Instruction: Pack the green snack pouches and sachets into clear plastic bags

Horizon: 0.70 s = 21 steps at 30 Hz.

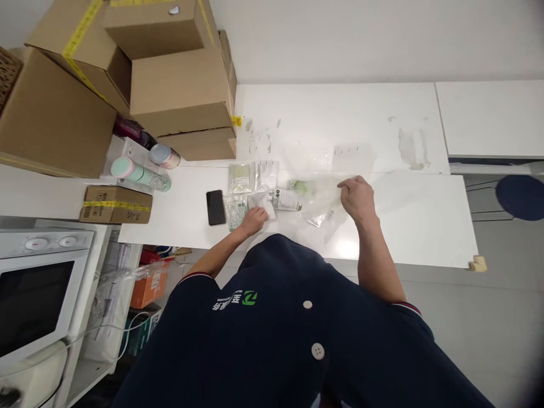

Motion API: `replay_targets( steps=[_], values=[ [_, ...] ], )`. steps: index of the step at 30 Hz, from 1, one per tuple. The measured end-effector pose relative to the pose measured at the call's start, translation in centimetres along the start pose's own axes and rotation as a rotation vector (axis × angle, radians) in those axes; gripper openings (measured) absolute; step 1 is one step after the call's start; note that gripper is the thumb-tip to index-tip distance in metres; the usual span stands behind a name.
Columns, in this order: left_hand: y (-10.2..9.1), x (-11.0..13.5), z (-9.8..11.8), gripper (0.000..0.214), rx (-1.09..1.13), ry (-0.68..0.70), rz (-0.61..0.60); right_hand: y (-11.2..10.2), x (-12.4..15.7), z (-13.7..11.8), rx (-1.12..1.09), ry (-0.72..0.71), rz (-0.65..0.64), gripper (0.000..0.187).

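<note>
My right hand [359, 199] pinches the edge of a clear plastic bag [327, 190], which spreads over the white table to its left. My left hand [254, 221] has its fingers closed at the lower edge of a small white packet [264, 203]. Just right of that packet lies a white bottle or pouch with a green-marked label [286, 200]. A green item [299, 186] shows partly behind the bag. A silver packet [317, 219] sits under its lower edge. Behind my left hand are a flat greenish packet [240, 178], a silvery pouch [267, 173] and a clear bubbly packet [236, 211].
A black phone [216, 207] lies left of the packets. Cardboard boxes [181, 85] are stacked at the back left, near a green flask [140, 174] and a jar [165, 156]. A microwave [38, 294] stands at lower left. The table's right corner has a beige guard [478, 263].
</note>
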<state>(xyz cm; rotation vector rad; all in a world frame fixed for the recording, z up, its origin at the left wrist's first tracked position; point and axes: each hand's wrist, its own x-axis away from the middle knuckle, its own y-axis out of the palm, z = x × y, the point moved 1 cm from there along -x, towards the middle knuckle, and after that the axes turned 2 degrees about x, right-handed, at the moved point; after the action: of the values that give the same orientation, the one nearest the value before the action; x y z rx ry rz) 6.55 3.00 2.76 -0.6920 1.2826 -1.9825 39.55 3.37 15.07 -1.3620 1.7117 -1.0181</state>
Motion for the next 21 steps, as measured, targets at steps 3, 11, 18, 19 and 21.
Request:
replay_targets(
  steps=[3,11,18,19,21],
  values=[
    [-5.4,-2.5,0.9,0.027,0.096,-0.125,0.184,-0.4,0.6,-0.4,-0.032,-0.002,0.009,0.033],
    [-14.5,-6.0,5.6,0.024,0.341,-0.088,0.174,-3.1,0.4,-4.7,-0.124,-0.133,0.018,0.037],
    [-15.7,-8.0,8.3,0.026,0.513,0.089,0.166,-1.3,-0.3,-9.3,-0.117,-0.34,-0.28,0.024],
    [-15.6,-7.2,6.8,0.027,0.543,0.03,0.207,-1.2,-0.5,-9.0,-0.101,-0.31,-0.243,0.022],
    [-14.7,-4.1,2.7,0.033,0.566,-0.191,0.31,-1.9,-0.9,-7.2,-0.073,-0.202,-0.089,0.023]
  ],
)
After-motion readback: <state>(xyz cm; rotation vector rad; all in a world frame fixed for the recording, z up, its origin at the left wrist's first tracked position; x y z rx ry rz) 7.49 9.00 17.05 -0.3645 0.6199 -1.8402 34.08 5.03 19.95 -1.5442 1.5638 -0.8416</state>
